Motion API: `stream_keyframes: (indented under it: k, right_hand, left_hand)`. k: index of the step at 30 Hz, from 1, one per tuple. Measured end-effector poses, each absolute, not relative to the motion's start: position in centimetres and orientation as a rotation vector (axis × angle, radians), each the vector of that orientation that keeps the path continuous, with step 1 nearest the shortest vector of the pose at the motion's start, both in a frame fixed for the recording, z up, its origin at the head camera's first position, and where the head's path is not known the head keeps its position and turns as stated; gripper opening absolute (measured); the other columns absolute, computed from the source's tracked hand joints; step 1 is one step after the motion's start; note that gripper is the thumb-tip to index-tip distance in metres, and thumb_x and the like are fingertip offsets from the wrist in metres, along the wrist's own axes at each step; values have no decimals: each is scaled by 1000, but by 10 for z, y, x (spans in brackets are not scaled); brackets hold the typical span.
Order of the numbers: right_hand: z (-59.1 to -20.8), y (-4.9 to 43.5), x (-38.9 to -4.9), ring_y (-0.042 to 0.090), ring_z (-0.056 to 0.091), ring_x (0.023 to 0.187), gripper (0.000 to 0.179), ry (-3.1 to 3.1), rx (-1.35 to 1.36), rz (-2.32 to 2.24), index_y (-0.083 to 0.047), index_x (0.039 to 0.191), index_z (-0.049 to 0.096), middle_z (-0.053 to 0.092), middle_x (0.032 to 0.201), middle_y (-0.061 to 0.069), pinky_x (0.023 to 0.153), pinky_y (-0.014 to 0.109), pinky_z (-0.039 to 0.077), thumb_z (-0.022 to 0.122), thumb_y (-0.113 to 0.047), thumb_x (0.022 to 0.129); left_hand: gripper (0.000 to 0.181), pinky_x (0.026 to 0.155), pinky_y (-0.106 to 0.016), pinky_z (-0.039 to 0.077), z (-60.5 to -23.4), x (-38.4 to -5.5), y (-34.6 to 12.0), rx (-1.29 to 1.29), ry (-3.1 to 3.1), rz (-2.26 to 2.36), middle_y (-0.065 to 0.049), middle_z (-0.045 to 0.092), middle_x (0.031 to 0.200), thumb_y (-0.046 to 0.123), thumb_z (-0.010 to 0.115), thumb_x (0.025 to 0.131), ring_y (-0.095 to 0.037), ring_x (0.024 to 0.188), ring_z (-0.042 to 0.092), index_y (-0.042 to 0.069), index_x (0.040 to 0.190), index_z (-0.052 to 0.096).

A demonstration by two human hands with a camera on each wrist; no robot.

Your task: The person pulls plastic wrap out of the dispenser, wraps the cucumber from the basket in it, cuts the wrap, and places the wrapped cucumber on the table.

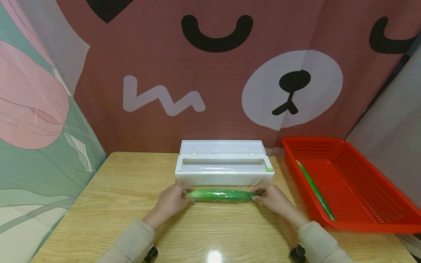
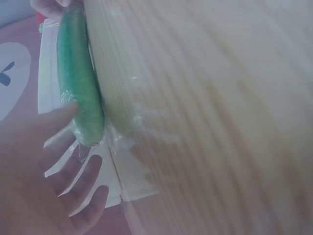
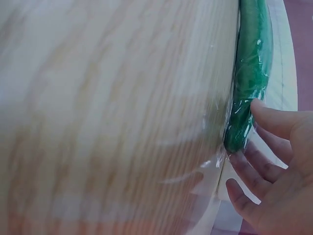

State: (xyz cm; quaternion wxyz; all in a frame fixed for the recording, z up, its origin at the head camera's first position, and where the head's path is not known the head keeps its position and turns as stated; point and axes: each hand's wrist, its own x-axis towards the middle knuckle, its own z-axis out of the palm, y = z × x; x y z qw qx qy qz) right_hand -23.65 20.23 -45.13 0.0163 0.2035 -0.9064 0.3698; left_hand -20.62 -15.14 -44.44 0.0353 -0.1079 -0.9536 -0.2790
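Observation:
A green cucumber [image 1: 220, 195] wrapped in clear cling film lies level, just in front of a white cling film dispenser box [image 1: 225, 178] with its lid raised. My left hand [image 1: 173, 200] holds the cucumber's left end between thumb and fingers. At the other end, my right hand [image 1: 272, 197] pinches the darker tip. In the left wrist view the thumb lies on the wrapped cucumber [image 2: 80, 73], with the other fingers spread beyond its end. Shiny, wrinkled film shows round the cucumber [image 3: 252, 63] in the right wrist view, where the right thumb presses its side.
A red plastic basket [image 1: 365, 227] stands on the right of the wooden table [image 1: 98, 204], with another long green cucumber [image 1: 316, 190] inside along its left wall. Behind the table hangs a printed cloth [image 1: 158, 128]. The dispenser stands near the table's back edge.

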Motion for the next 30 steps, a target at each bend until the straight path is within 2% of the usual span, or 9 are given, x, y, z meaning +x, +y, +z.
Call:
stream_keyframes:
  k: [4,7,13,20,26,30]
  right_hand:
    - [-450,205,-236,24,65,87,23,-2801,627,1184,0,102,73,72,96,9,78,41,56,81,-2,80]
    - [-448,206,-234,28,65,89,26,-2794,591,1198,0,104,73,71,99,11,78,42,56,82,-3,79]
    - [-444,209,-233,29,66,91,23,-2739,478,1205,-3,103,74,72,100,10,73,36,54,81,-7,81]
    - [-445,212,-233,20,66,80,16,-2513,424,1156,-5,98,74,72,89,6,69,30,51,79,-4,83]
    - [-442,218,-232,21,64,74,18,-2370,277,1175,-1,100,74,72,93,13,65,20,51,78,3,82]
    - [-441,220,-235,16,61,77,21,-2317,207,1230,1,104,73,70,97,16,66,11,47,76,4,83]
  left_hand:
    - [29,70,-40,51,-444,-205,-152,-314,-2933,-884,2,69,99,27,82,83,-11,82,61,19,110,75]
    - [28,70,-41,50,-442,-205,-152,-311,-2926,-883,3,70,97,27,81,83,-10,80,61,19,109,74]
    - [28,72,-42,51,-440,-203,-150,-312,-2929,-866,5,70,100,29,81,83,-10,83,63,21,108,74]
    - [23,70,-39,50,-437,-201,-148,-387,-2900,-841,7,69,101,27,81,83,-12,84,63,21,105,75]
    - [22,71,-39,52,-436,-200,-147,-424,-2882,-798,6,70,106,30,79,85,-15,91,65,23,105,75]
    - [21,71,-38,52,-433,-200,-147,-440,-2853,-796,5,70,108,31,79,85,-16,92,64,22,105,75]
